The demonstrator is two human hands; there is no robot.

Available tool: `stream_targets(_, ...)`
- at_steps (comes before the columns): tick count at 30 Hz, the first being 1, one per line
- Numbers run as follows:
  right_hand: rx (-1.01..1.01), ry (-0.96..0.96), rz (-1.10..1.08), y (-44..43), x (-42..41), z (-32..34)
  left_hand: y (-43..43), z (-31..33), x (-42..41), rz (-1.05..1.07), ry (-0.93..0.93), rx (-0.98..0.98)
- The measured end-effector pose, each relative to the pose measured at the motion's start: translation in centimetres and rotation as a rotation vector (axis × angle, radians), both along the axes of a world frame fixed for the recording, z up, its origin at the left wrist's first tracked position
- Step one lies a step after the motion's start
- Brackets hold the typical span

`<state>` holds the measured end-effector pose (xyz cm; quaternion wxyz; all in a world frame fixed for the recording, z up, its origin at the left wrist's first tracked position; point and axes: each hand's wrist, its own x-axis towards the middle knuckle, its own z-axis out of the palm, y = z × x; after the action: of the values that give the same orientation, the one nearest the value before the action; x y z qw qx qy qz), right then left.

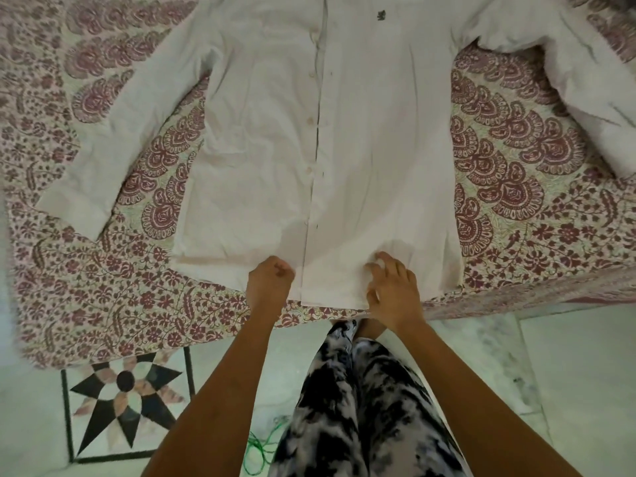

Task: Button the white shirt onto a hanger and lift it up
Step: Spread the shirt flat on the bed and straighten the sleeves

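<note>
Down on the floor, far left: a black and pink star inlay (125, 404) in the tiles, touching the edge of the bed cover.
Bedspread (86, 294): maroon floral print, spread flat under everything up top.
Left-side sleeve (113, 132): stretched out at a slant over the bedspread, cuff pointing down-left, well apart from the hands.
Green cord (261, 445): loose tangle on the floor between the left forearm and the trousers.
Left hand (270, 280): fingers curled tight into a fist right on the hem of the left front panel, cloth bunched in the grip.
Button row (311, 122): runs down the middle, buttons showing just beside the other panel's edge.
Trousers (361, 407): black and white blotchy print, straight below the hem.
White shirt (378, 149): lying face up and flat on the bedspread, hem toward the person, small dark logo (381, 16) on the chest.
Right hand (392, 290): fingers bent and a bit spread on top of the right panel, thumb at the hem edge, wrinkles fanning out from the fingertips.
Right-side sleeve (585, 98): bent and rumpled, heading off to the right edge.
Marble floor (568, 373): pale tiles, lower right.
</note>
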<state>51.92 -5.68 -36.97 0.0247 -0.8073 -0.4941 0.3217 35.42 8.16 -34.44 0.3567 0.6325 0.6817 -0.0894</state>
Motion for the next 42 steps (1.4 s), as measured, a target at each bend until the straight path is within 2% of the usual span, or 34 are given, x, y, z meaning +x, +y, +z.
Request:
stream_targets(8,0.199,0.004,-0.186,2.1,1.7,4.7,2.6,3.8,3.8,0.042,-0.270,0.093)
stream_targets(15,0.321,-0.027,-0.279,5.9,4.6,11.3,5.0,9.9,7.4,-0.108,-0.441,0.209)
stream_targets(25,0.379,-0.165,-0.439,13.7,9.1,18.9,13.8,16.7,10.8,-0.437,-0.454,0.370)
stream_targets(32,0.441,-0.236,-0.598,15.5,14.9,21.2,17.4,18.5,19.0,-0.639,-0.501,0.366)
stream_targets(42,0.428,-0.294,-0.725,14.0,30.7,19.2,18.1,16.7,37.8,-0.847,-0.508,0.353)
